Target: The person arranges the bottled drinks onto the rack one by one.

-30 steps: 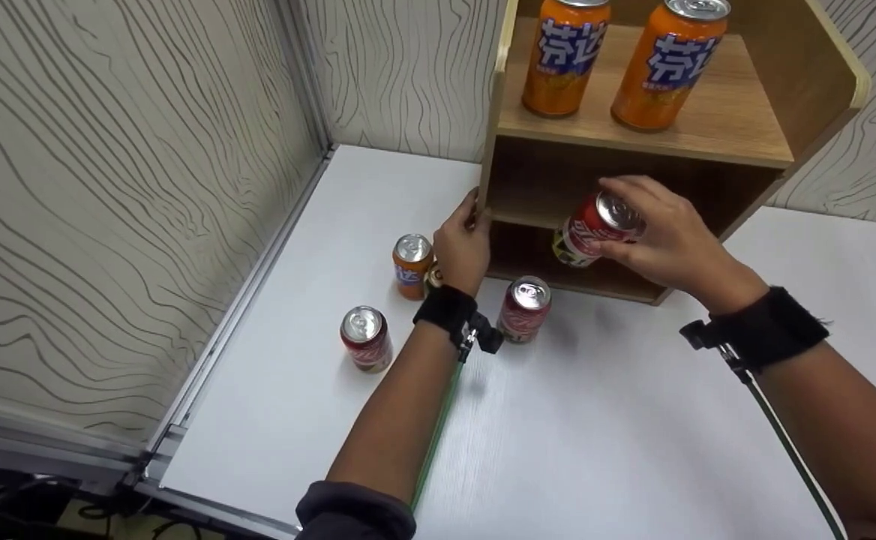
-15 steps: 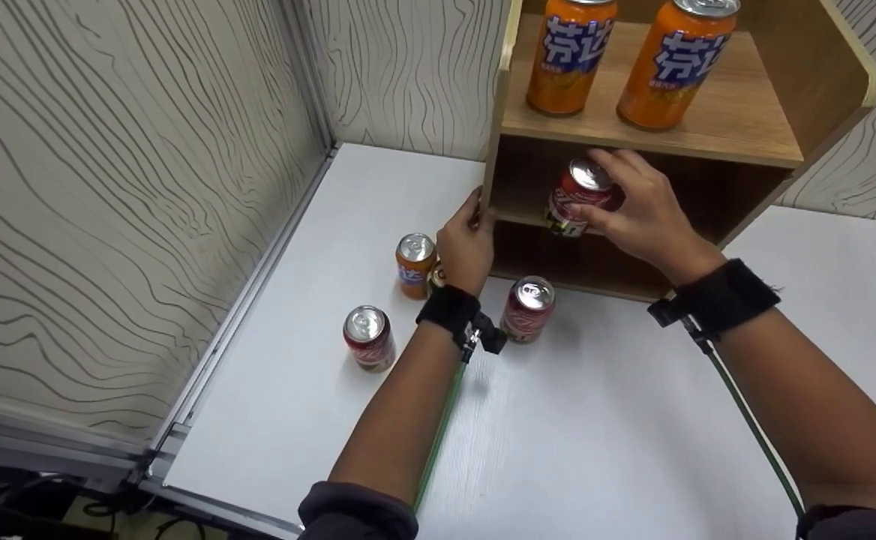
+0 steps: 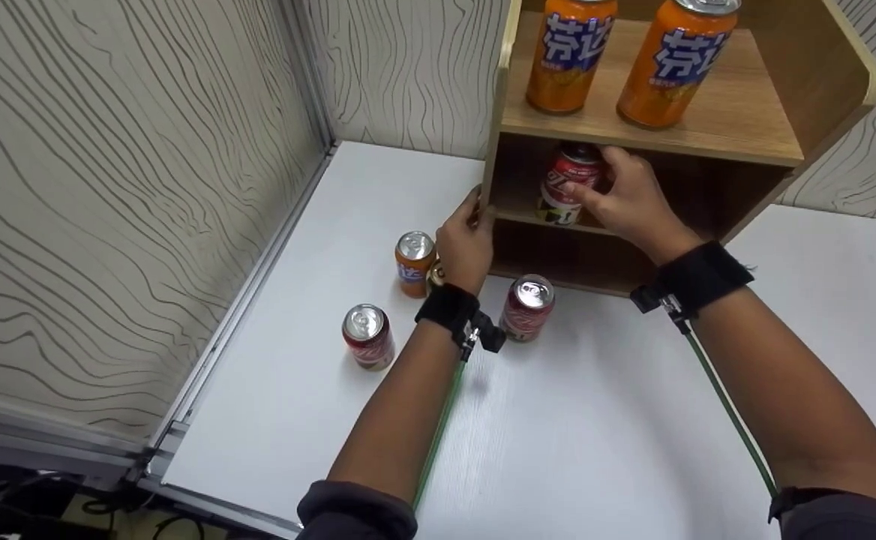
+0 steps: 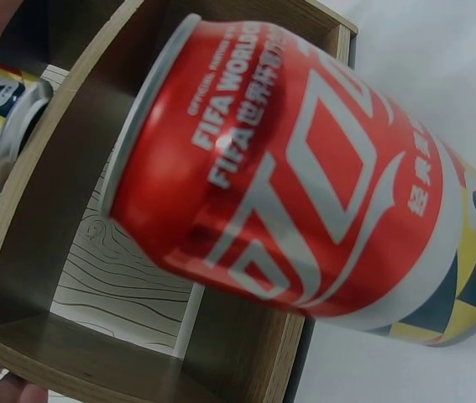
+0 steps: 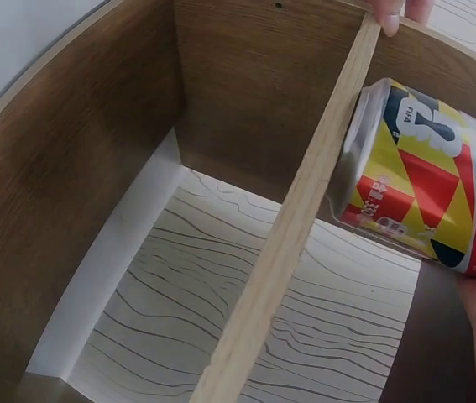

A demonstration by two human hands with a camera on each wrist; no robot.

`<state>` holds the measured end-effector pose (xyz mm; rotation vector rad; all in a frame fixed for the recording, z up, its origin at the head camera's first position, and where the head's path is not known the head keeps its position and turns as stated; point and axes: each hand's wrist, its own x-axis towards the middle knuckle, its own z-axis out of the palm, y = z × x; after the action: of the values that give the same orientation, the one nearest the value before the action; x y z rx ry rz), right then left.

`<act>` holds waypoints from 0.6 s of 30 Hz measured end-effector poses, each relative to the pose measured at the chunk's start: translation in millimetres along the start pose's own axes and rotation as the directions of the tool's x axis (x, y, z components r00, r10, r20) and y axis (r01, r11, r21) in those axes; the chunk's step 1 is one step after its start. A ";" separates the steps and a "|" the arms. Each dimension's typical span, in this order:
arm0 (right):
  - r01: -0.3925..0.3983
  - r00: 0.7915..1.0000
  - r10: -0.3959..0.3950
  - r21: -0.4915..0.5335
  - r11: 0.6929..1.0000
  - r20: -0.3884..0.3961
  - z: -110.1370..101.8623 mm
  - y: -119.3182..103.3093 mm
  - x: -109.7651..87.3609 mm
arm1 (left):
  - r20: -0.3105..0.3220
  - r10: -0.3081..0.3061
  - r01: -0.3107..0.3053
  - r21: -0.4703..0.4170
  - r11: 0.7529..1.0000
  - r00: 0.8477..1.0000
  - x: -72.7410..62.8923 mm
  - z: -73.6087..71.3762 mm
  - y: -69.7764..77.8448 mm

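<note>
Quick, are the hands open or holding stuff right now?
Left hand: holding the wooden shelf's side panel.
Right hand: holding a red Coca-Cola can.

Near red can [image 4: 288, 193]: "FIFA WORLD" | gripped can [image 5: 439, 176]: "FIFA" | top orange cans [image 3: 571, 56]: "芬达"

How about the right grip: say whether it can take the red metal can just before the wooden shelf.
Probably not: the right grip holds another red metal can, though the way looks free.
</note>
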<state>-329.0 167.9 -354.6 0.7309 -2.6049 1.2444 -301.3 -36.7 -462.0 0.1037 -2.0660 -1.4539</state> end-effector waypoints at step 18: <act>-0.150 0.988 0.153 0.135 0.979 -0.017 17.3 13.2 6.2 | 0.018 -0.024 0.023 0.020 1.000 1.000 1.4 2.7 4.4</act>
<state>-339.8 159.4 -372.6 0.5401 -2.6176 1.4725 -302.6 -33.2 -458.1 0.1237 -2.1005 -1.4532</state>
